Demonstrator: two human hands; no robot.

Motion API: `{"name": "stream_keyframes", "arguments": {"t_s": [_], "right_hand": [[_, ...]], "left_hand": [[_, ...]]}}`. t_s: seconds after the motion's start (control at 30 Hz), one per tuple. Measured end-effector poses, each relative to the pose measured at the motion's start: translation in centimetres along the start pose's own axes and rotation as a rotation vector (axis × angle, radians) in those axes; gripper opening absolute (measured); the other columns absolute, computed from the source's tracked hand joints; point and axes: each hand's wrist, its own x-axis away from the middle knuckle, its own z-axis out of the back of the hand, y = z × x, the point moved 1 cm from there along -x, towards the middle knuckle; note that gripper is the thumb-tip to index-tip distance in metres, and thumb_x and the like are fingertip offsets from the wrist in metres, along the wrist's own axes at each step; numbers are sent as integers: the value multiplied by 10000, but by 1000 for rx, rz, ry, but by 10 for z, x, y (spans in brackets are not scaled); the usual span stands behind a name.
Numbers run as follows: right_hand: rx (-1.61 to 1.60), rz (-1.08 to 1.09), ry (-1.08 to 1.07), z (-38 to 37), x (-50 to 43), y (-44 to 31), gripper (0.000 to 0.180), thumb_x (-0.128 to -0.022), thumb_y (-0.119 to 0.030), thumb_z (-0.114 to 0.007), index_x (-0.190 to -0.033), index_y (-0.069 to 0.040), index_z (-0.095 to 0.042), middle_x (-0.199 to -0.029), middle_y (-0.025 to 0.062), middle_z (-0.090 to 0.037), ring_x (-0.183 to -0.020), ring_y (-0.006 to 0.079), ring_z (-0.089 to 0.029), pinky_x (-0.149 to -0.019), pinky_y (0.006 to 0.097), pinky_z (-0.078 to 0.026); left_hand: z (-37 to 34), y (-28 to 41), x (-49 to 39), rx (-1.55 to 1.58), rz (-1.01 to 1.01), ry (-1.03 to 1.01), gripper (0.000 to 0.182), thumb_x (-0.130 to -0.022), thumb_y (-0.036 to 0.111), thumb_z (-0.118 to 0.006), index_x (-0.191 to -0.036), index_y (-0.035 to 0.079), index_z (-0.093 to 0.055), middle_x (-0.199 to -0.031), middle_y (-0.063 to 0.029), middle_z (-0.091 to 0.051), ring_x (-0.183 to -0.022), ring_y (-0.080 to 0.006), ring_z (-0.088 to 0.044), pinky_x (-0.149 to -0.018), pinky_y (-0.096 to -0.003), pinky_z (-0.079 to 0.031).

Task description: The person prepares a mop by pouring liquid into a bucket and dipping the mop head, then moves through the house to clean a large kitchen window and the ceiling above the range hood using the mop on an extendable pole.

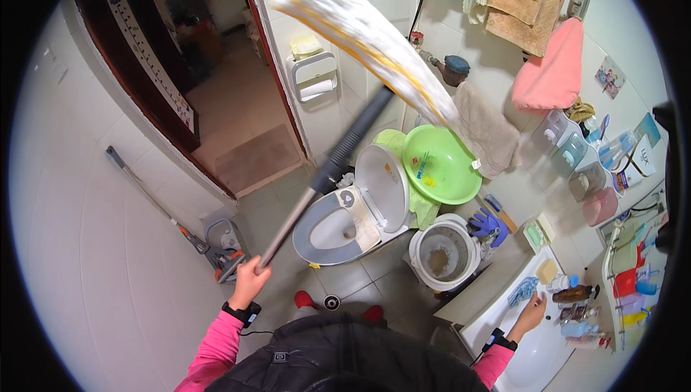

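Note:
My left hand (250, 283) is closed around the metal lower end of a mop pole (289, 224), which rises up and to the right. At its far end a flat mop head with a white fluffy pad (367, 30) is lifted in front of the wall and hides part of it. My right hand (530, 313) is over the white washbasin (532, 357) at the right, its fingertips at a blue and white patterned cloth (522, 291) on the basin's rim. Whether the fingers pinch the cloth cannot be told. Beside the cloth lies a yellowish sponge or soap bar (547, 270).
An open toilet (310, 246), a green plastic basin (459, 176) and a white bucket with murky water (418, 262) stand ahead. A long-handled tool (146, 192) leans at the left wall near the doorway. Bottles (575, 294) line the washbasin; towels (526, 8) hang above.

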Motion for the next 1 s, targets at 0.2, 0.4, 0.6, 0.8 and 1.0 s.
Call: {"name": "stream_keyframes", "arguments": {"t_s": [0.2,0.4,0.6,0.8,1.0], "right_hand": [[-507,-52,-349,-31,100,-82,259,-865,-207,-621,-1016,2,-647,-710,103,-645,-604,184,-620,-599,344,-479],[-312,235,-566,-80,253,-221,282,-718,-50,-658,-993,-40,-600,-729,131,-620,-634,240,-614,-608,344,-471],[-543,750,-801,-91,383,-427,193,-689,-87,-691,-880,-64,-675,-797,171,-660,-734,296,-645,-694,387,-494],[-494,792,-1400,-60,434,-633,415,-795,-249,-710,-1150,-55,-620,-1132,184,-609,-1037,316,-589,-890,362,-463],[-911,1097,-1167,-67,471,-770,468,-836,-274,-684,-1203,-6,-575,-1213,206,-574,-1101,338,-562,-945,354,-437]], "left_hand": [[71,-64,-31,295,209,138,214,-865,92,-626,-704,9,-511,-511,28,-475,-443,-52,-435,-420,-232,-340],[141,-156,-78,469,256,194,246,-896,152,-616,-716,23,-510,-560,3,-516,-460,-59,-473,-421,-237,-370],[181,-216,-146,558,252,287,295,-874,187,-627,-679,9,-495,-508,-18,-482,-458,-88,-508,-418,-274,-387],[199,-267,-219,365,122,378,315,-857,174,-637,-654,19,-453,-477,-44,-453,-430,-102,-455,-425,-315,-376],[211,-309,-297,293,231,336,315,-850,218,-654,-684,-2,-501,-482,-100,-464,-439,-148,-439,-440,-342,-379]]}}
